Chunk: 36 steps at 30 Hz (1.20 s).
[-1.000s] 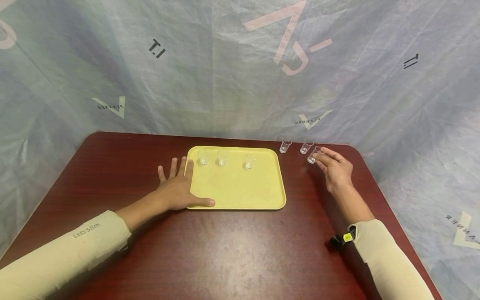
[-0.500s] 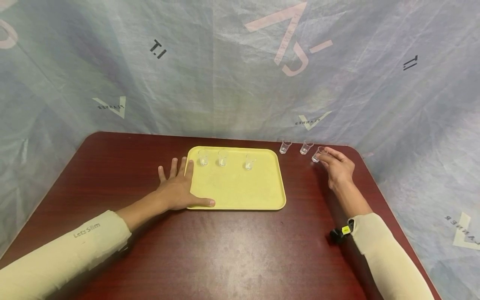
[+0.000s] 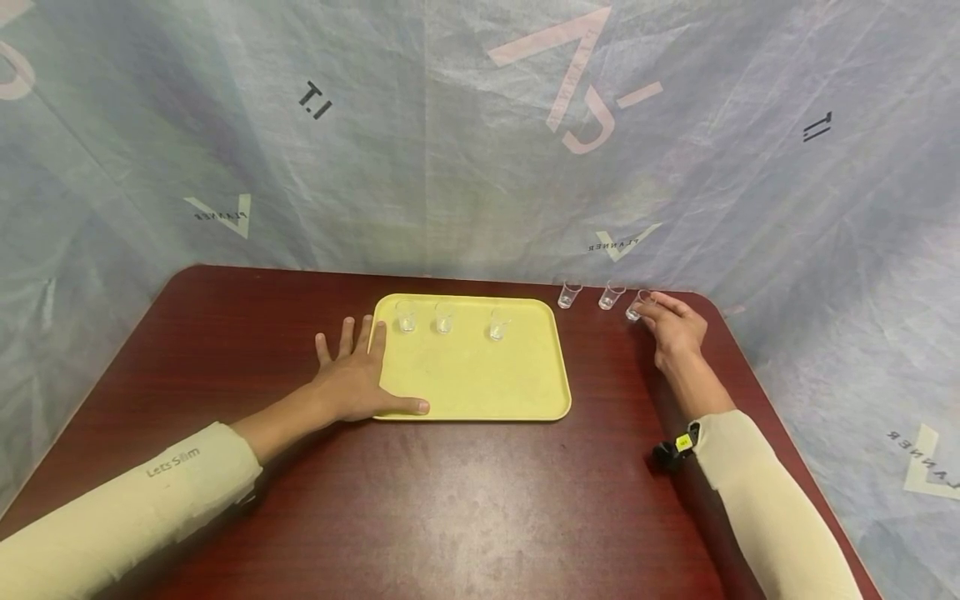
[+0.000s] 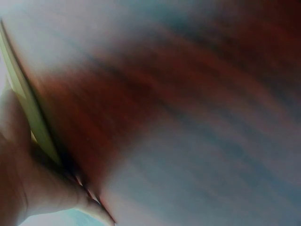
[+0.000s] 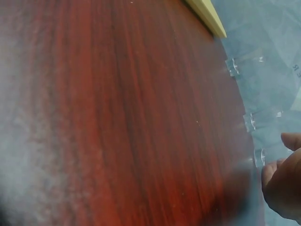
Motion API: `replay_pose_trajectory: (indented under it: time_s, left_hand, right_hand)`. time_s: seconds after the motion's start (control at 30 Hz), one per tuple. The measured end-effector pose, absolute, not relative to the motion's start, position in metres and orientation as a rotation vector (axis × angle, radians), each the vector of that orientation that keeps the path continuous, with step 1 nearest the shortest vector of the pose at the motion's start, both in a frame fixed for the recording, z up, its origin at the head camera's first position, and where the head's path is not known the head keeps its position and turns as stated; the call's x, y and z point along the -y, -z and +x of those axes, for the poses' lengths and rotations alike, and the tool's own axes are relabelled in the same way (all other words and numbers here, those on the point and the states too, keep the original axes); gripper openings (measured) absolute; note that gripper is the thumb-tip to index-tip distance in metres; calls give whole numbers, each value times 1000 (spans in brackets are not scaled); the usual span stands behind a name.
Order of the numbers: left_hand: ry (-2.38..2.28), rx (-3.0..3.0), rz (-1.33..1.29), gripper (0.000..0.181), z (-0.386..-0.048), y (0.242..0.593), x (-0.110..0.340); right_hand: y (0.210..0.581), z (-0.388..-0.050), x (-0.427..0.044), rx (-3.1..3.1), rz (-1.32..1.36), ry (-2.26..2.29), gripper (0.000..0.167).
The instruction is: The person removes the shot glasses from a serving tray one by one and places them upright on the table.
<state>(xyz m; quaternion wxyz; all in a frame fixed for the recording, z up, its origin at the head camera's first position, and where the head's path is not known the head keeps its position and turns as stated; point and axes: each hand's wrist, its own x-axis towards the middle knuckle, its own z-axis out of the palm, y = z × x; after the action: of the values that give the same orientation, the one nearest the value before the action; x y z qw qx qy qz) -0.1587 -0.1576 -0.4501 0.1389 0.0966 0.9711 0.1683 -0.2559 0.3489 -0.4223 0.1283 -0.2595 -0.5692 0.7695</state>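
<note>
My left hand [image 3: 351, 379] lies spread over the left edge of a yellow tray [image 3: 465, 383], fingers straight and thumb along the near rim. Along the tray's far side stand three clear shot glasses, a left one [image 3: 406, 318], a middle one [image 3: 444, 319] and a right one [image 3: 497, 325]. At the table's far right, my right hand [image 3: 678, 333] pinches another shot glass [image 3: 636, 307] between thumb and fingers; its rim is partly hidden. To its left stand two more, a nearer shot glass [image 3: 610, 297] and a farther shot glass [image 3: 568, 295].
The dark red wooden table [image 3: 450, 500] bears everything. A grey printed sheet [image 3: 480, 142] hangs right behind its far edge and at both sides. A black device with a yellow label [image 3: 678, 443] sits at my right wrist.
My right hand has shifted the pinched shot glass slightly right and back, to the right end of the row of glasses. My left hand and the tray have stayed put.
</note>
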Motion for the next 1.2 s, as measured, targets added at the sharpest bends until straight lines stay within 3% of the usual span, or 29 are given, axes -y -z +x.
replay_pose_trajectory:
  time_s: [0.73,1.2]
  left_hand:
    - [-497,-2808,281,174,-158,448,157]
    - [-497,-2812,280,175,-158,450,157]
  right_hand:
    - [427,-274,-356,1642,-811,-2142,29]
    - [432,-277,-355,1640,-796,-2075,46]
